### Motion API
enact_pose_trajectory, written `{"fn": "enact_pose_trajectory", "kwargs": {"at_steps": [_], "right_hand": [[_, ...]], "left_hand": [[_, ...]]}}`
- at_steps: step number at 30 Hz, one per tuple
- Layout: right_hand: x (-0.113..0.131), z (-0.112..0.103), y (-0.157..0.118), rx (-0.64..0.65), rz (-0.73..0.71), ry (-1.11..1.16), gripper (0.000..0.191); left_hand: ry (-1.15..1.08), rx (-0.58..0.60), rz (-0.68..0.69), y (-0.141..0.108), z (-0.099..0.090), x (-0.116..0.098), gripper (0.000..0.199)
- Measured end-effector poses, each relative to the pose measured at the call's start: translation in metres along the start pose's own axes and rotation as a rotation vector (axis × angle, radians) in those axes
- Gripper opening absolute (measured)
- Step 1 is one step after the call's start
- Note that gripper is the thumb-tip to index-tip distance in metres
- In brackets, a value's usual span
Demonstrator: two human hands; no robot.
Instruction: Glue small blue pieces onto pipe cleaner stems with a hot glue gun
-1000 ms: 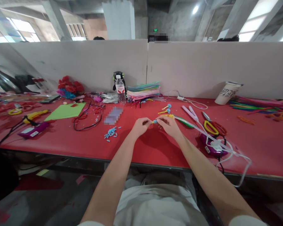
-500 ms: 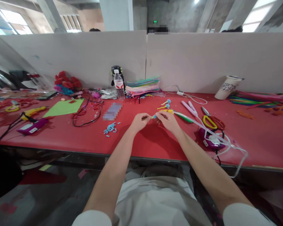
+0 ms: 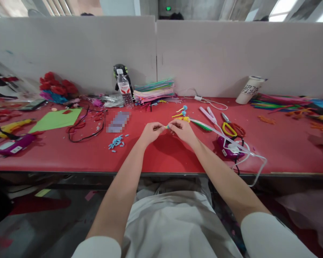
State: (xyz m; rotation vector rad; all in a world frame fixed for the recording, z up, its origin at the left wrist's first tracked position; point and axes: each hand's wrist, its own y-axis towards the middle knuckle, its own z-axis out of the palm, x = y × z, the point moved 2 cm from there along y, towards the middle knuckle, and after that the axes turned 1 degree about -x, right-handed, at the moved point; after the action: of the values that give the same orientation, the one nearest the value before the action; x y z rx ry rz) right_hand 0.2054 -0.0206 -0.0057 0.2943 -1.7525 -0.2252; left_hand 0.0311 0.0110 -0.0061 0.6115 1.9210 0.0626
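Both hands meet over the red table [image 3: 167,159]. The fingertips of my left hand [image 3: 153,132] pinch the yellow end of a small blue and yellow piece [image 3: 167,127]. My right hand [image 3: 181,129] is closed on the blue part of that piece, which its fingers partly cover. Just behind my right hand are a yellow glue gun [image 3: 185,118] and two small blue pieces with yellow stems [image 3: 183,113]. Left of my left hand lies a loose pile of short light-blue pieces [image 3: 115,142].
Pipe cleaners [image 3: 156,91] are stacked behind my hands, beside a plastic bottle [image 3: 124,89]. Scissors [image 3: 228,129], a pink straightener-like tool [image 3: 208,114], a purple box [image 3: 229,148] with cables and a white cup [image 3: 249,91] stand right. Green paper [image 3: 56,120] lies left.
The view has shifted, so the table and the things on it appear further left and slightly higher. My hands remain together on the small piece, with only slight finger movement.
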Motion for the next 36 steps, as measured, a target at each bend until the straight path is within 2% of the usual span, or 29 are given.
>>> {"fn": "enact_pose_trajectory", "kwargs": {"at_steps": [5,16,25,36], "right_hand": [[-0.0075,-0.0019,0.0041,-0.011,0.026,-0.008,0.035],[-0.0057,-0.0008,0.0019,-0.033,0.074,0.064,0.028],[-0.0042,0.0013,0.0021,-0.037,0.137,0.13,0.029],[-0.0074,0.0013,0.0003,-0.009,0.118,0.119,0.026]], "left_hand": [[0.035,-0.019,0.021,0.0011,-0.0017,0.0012,0.028],[0.004,0.003,0.018,-0.0006,0.0003,-0.0013,0.027],[-0.008,0.007,0.035,-0.0003,-0.0008,0.0007,0.027],[-0.014,0.012,0.036,-0.0011,0.001,-0.0011,0.025]]}}
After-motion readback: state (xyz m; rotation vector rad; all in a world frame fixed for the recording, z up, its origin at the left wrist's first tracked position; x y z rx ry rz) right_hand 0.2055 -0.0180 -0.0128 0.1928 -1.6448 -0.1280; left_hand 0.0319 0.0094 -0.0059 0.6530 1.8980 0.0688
